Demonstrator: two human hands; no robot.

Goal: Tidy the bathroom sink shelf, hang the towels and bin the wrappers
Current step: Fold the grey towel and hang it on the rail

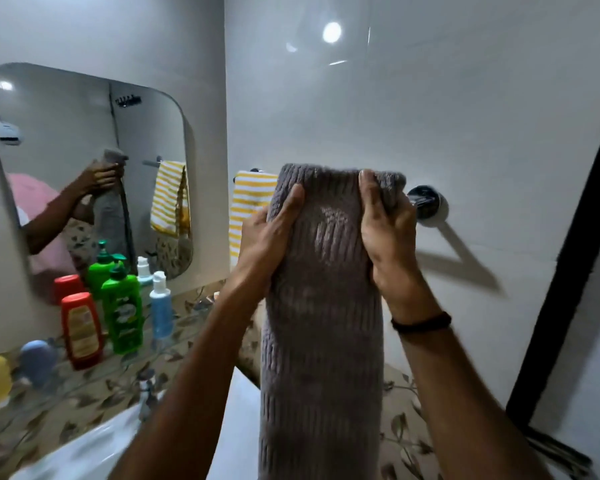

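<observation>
Nearest my remote view lay the white sink (94, 441), low on the left; in front of it the grey towel (321, 306) hung down in one long fold; both of the person's hands were raised at its upper end; the left hand (267, 237) gripped the towel's left edge, and the right hand (387, 230) pinched the top right corner, thumb in front and fingers curled behind; neither hand was free. Further back on the left, the glass shelf (84, 379) carried a red bottle (81, 329), a green bottle (123, 310) and a blue bottle (160, 306), upright in a close row; I judged the shelf largely sorted. At the wall, the grey towel's top fold sat level with the towel bar; the cloth hid the rail, so I could not tell whether it was over it; only the chrome bracket (426, 202) showed, just right of the right hand. A yellow striped towel (248, 206) was draped on the bar beside the grey one; one towel hung, I reckoned, the second nearly so; I saw no wrappers or bin.
</observation>
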